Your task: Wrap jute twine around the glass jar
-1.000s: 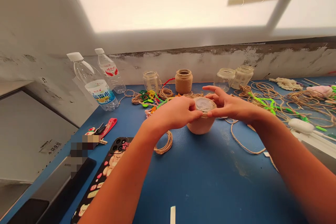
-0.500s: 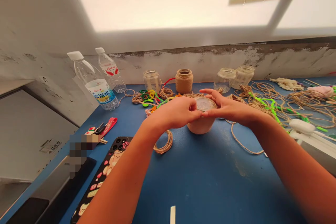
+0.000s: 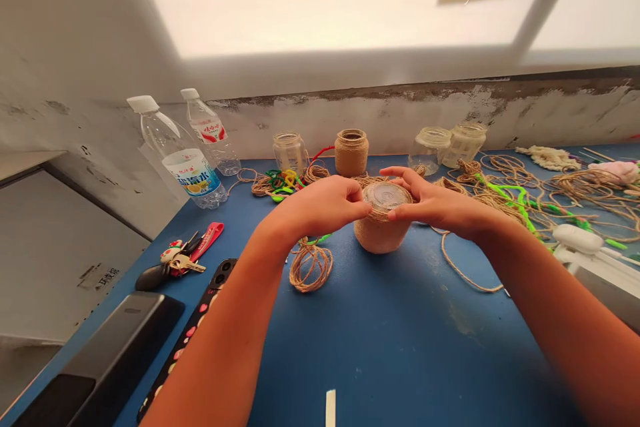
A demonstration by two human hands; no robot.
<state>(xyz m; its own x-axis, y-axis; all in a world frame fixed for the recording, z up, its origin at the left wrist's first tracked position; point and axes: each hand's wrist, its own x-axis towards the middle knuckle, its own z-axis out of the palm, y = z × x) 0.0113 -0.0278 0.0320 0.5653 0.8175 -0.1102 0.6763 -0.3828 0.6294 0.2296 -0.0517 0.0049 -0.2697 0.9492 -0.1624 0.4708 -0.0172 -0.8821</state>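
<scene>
A glass jar wrapped in twine stands upside down on the blue table, its round glass base facing up. My right hand is curved around the jar's right side, thumb at the front edge and fingers behind. At the left edge of the base, my left hand is closed in a pinch at the twine winding; the strand itself is mostly hidden by the fingers. Below that hand lies a loose coil of twine on the table.
Behind stand another twine-wrapped jar, bare glass jars and two plastic bottles. Tangled twine and green pipe cleaners spread at right. Keys, a black power bank and a phone lie left.
My left hand has moved slightly left from the front of the base, uncovering more of the jar's rim. The twine coil has shifted and spread a little. My right hand stays in place.
</scene>
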